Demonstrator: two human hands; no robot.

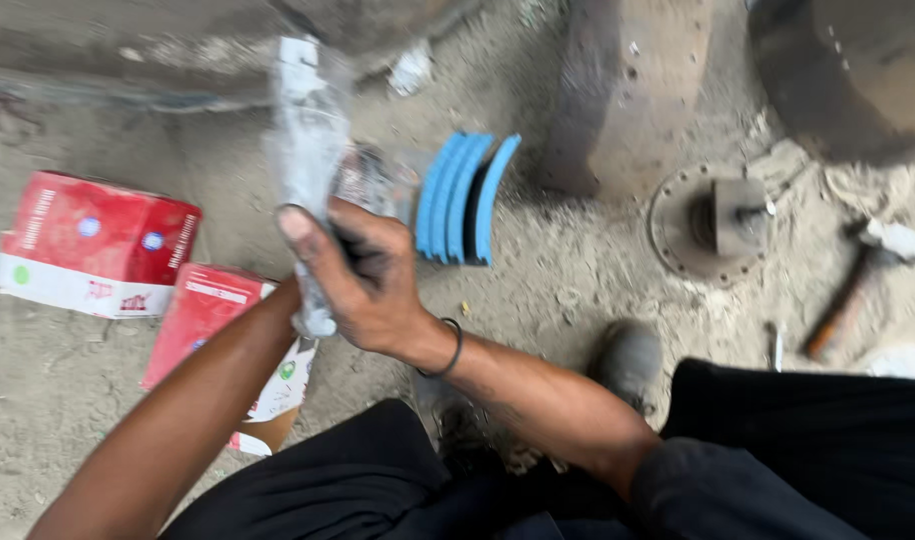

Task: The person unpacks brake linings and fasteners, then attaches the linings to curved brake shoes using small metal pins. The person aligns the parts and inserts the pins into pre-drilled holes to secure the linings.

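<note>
We see our right hand (363, 275) clenched around a crumpled clear plastic wrapper (306, 150), which rises upright from the fist, grey with dust and blurred by motion. A thin dark band circles that wrist. Our left forearm comes up from the lower left and meets the wrapper's lower end behind the right hand; the left hand itself is hidden there, so we cannot tell whether it is gripping or loose, though it appears to touch the wrapper's bottom.

Just beyond the right hand, a stack of curved blue brake linings (466, 198) stands on edge on the dusty ground (578, 290), near but apart from the fingers. Left of our arms lie two red and white cardboard boxes: the farther box (96, 243) sits whole, and the nearer box (218, 340) lies partly under the left forearm with a flap open.

To the right, a rusty round hub (713, 222) rests on the ground, and a wooden-handled hammer (858, 290) lies well apart at the far right. Our dark shoe (628, 360) shows between the right forearm and our black trousers.
</note>
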